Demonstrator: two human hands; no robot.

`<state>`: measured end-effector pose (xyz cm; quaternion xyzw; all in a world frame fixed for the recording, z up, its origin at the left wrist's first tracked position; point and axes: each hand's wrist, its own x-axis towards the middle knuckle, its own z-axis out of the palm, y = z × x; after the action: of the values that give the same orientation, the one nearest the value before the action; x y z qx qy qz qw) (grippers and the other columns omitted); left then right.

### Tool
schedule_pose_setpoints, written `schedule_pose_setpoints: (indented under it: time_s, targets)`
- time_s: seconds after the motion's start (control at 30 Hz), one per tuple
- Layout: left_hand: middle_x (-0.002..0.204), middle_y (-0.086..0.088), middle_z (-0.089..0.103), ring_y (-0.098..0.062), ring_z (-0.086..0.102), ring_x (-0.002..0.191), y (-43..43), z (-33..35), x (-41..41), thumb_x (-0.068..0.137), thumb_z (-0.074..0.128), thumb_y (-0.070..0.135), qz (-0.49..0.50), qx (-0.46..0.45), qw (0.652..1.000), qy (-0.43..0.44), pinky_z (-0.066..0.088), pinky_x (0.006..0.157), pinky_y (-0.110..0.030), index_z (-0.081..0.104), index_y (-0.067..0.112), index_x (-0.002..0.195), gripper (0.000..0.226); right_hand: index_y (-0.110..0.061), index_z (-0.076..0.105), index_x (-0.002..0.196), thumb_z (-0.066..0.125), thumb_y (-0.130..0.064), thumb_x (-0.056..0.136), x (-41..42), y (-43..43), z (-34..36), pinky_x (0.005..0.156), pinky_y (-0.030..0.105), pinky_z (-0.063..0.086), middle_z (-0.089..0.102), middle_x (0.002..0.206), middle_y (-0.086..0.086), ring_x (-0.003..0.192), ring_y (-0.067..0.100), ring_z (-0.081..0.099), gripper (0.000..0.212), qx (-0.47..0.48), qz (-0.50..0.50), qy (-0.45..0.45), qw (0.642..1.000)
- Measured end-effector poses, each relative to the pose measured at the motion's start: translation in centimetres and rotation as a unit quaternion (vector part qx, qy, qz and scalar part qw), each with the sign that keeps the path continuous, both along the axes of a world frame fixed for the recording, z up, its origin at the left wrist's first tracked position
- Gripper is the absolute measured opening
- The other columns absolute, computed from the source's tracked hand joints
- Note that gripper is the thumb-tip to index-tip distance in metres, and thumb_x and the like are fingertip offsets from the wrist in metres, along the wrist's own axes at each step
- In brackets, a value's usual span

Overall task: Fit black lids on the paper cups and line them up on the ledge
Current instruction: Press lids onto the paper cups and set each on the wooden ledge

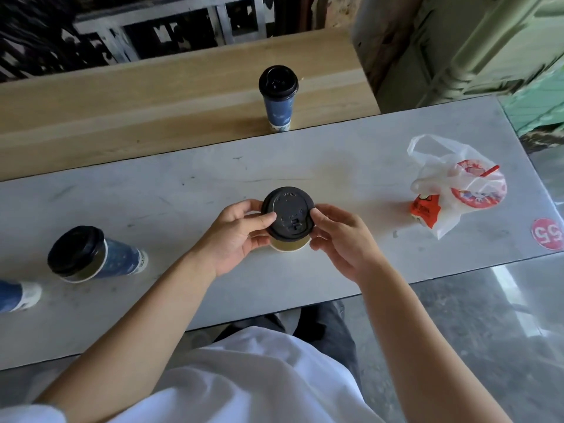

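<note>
Black lid (288, 215) sits on a paper cup (289, 246) mid-tabletop (305, 166), toward the near edge. I see left hand (241, 236) and right hand (341, 239) pinching its rim. One lidded cup (278, 99) stands at the ledge's (152, 96) near edge.

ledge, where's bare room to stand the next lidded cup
The ledge is bare either side of its one lidded cup: long stretch left, shorter right. Table busier: cups at left end, plastic bag right.

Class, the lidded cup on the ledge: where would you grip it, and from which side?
Probably round the cup, on its blue wall below the lid, coming from the table side: it stands upright, that side is open, and the lid may pull off.
</note>
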<state>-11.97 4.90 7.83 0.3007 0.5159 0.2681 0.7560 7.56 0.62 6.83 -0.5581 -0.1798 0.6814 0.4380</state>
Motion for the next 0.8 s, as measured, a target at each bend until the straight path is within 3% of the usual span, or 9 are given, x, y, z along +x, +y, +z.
schedule_pose_setpoints:
  time_s: [0.17, 0.37, 0.47, 0.57, 0.67, 0.8]
  targets:
    - [0.086, -0.002, 0.072, -0.013, 0.067, 0.071, 0.4, -0.4, 0.0, 0.094, 0.062, 0.004, 0.01, 0.026, 0.999, 0.046, 0.053, 0.062, -0.022, 0.066, 0.011, 0.098, 0.009, 0.0, 0.068, 0.099, 0.067, -0.009, 0.095, 0.4, 0.3, -0.2, 0.05, 0.028, 0.04, 0.059, 0.077, 0.009, 0.058, 0.016, 0.05, 0.01, -0.025, 0.005, -0.045, 0.999]
    - [0.096, -0.013, 0.068, -0.024, 0.069, 0.079, 0.3, -0.8, 0.4, 0.091, 0.071, 0.01, 0.019, 0.077, 0.986, 0.149, 0.058, 0.065, -0.031, 0.069, 0.007, 0.1, 0.01, -0.001, 0.07, 0.096, 0.069, -0.015, 0.095, 0.4, 0.1, -0.2, 0.055, 0.032, 0.052, 0.064, 0.08, 0.012, 0.062, 0.02, 0.057, 0.014, -0.036, 0.039, -0.074, 0.996]
    - [0.093, -0.005, 0.067, -0.03, 0.073, 0.076, 0.0, -1.4, 0.7, 0.087, 0.075, 0.014, 0.026, 0.085, 0.969, 0.23, 0.063, 0.076, -0.043, 0.069, 0.009, 0.102, 0.017, 0.0, 0.069, 0.098, 0.071, -0.014, 0.093, 0.1, -0.1, -0.4, 0.059, 0.035, 0.056, 0.063, 0.079, 0.015, 0.061, 0.021, 0.058, 0.016, -0.047, 0.022, -0.104, 0.993]
    - [0.088, 0.002, 0.069, -0.033, 0.075, 0.074, -0.4, -1.7, 0.9, 0.085, 0.076, 0.018, 0.019, 0.089, 0.962, 0.256, 0.062, 0.082, -0.051, 0.07, 0.014, 0.098, 0.014, -0.005, 0.07, 0.1, 0.074, -0.016, 0.09, -0.1, -0.2, -0.5, 0.067, 0.039, 0.061, 0.064, 0.072, 0.01, 0.058, 0.019, 0.062, 0.015, -0.044, 0.022, -0.148, 0.988]
    - [0.088, 0.008, 0.071, -0.025, 0.074, 0.064, -0.6, -1.5, 1.0, 0.085, 0.075, 0.024, 0.0, 0.118, 0.946, 0.302, 0.062, 0.081, -0.05, 0.069, 0.021, 0.095, 0.013, -0.009, 0.07, 0.099, 0.074, -0.014, 0.09, -0.1, -0.1, -0.4, 0.076, 0.044, 0.063, 0.067, 0.07, 0.007, 0.056, 0.018, 0.068, 0.011, -0.04, 0.019, -0.153, 0.987]
    - [0.086, 0.011, 0.068, -0.024, 0.073, 0.063, -0.6, -1.2, 1.5, 0.084, 0.073, 0.026, -0.011, 0.145, 0.93, 0.338, 0.062, 0.074, -0.048, 0.067, 0.02, 0.1, 0.018, -0.009, 0.069, 0.102, 0.072, -0.009, 0.09, -0.4, -0.1, -0.6, 0.078, 0.047, 0.063, 0.067, 0.081, 0.017, 0.056, 0.02, 0.069, 0.013, -0.043, -0.019, -0.13, 0.99]
